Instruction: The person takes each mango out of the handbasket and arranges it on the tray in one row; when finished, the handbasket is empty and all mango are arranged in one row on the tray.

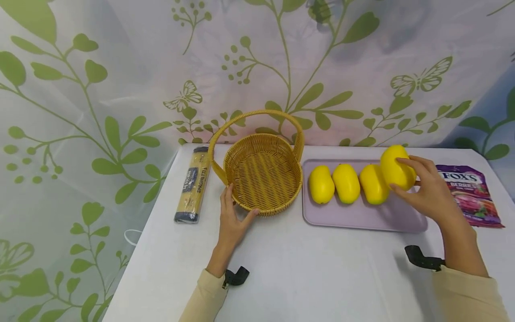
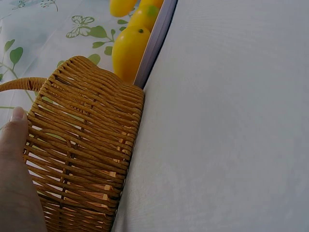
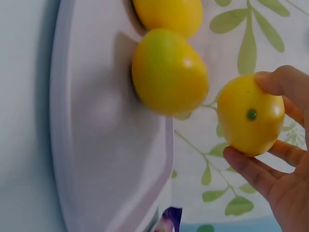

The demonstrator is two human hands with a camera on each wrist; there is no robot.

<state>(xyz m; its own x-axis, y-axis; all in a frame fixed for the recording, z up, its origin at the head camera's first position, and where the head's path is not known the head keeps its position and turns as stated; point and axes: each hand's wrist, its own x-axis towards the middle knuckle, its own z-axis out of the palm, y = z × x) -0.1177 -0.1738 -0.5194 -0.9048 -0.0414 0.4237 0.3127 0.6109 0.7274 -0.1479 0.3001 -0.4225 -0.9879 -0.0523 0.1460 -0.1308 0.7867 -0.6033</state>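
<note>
A yellow mango (image 1: pixel 397 167) is held up by my right hand (image 1: pixel 430 190), thumb on one side and fingers on the other. In the right wrist view this mango (image 3: pixel 251 115) shows its green stem spot and hangs apart from the tray. Three more mangoes, the nearest one (image 1: pixel 374 184) partly covered by the held one, lie in a row on the lilac tray (image 1: pixel 362 219). My left hand (image 1: pixel 233 223) rests with spread thumb and fingers against the front left rim of a woven basket (image 1: pixel 265 179). The left wrist view has the thumb at the basket's rim.
A pack of spaghetti (image 1: pixel 193 185) lies left of the basket. A purple Fox's candy bag (image 1: pixel 472 197) lies right of the tray, partly behind my right arm. The basket's tall arched handle (image 1: pixel 257 112) rises in front of the leaf-patterned backdrop (image 1: pixel 132 89).
</note>
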